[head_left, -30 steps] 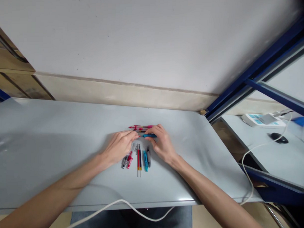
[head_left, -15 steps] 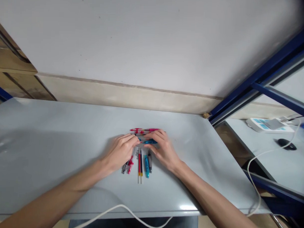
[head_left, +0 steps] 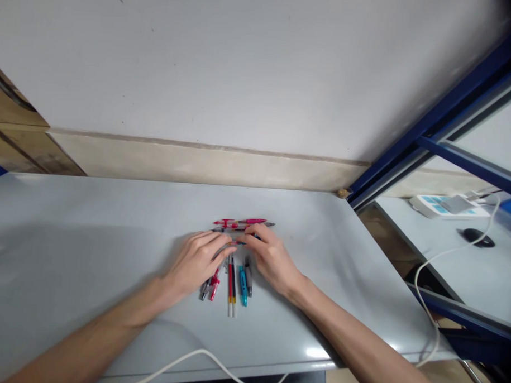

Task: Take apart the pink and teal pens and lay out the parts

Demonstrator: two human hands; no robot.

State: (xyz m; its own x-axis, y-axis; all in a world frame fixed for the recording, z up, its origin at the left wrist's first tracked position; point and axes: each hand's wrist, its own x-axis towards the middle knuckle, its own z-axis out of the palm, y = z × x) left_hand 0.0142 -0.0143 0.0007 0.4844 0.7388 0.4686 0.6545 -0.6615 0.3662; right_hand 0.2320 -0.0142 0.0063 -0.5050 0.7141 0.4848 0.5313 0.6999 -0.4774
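Observation:
My left hand [head_left: 200, 258] is closed, its thumb and fingers pinching a thin reddish pen piece [head_left: 233, 243]. Facing it, my right hand [head_left: 274, 260] grips a blue pen barrel [head_left: 257, 236], mostly hidden by the fingers. The two held parts meet or nearly meet between my fingertips; I cannot tell whether they are joined. Just beyond the hands lie several pens, among them a pink pen [head_left: 254, 220]. Nearer to me, red and dark refills [head_left: 232, 291] lie side by side. Left of them are pink clear pen parts [head_left: 214, 285]; to the right, a teal barrel piece [head_left: 242, 286] and a grey one [head_left: 248, 278].
The grey table [head_left: 111, 253] runs back to a wall. A white cable [head_left: 199, 352] loops across its front edge. To the right, past a blue metal frame [head_left: 416, 147], a black mouse [head_left: 478, 237] and a white device [head_left: 448, 206] sit on another surface.
The right-hand fingers have closed further over the blue barrel, which shows less. Both hands stay close together, and the view has shifted slightly. The pens and parts lying on the table look unmoved.

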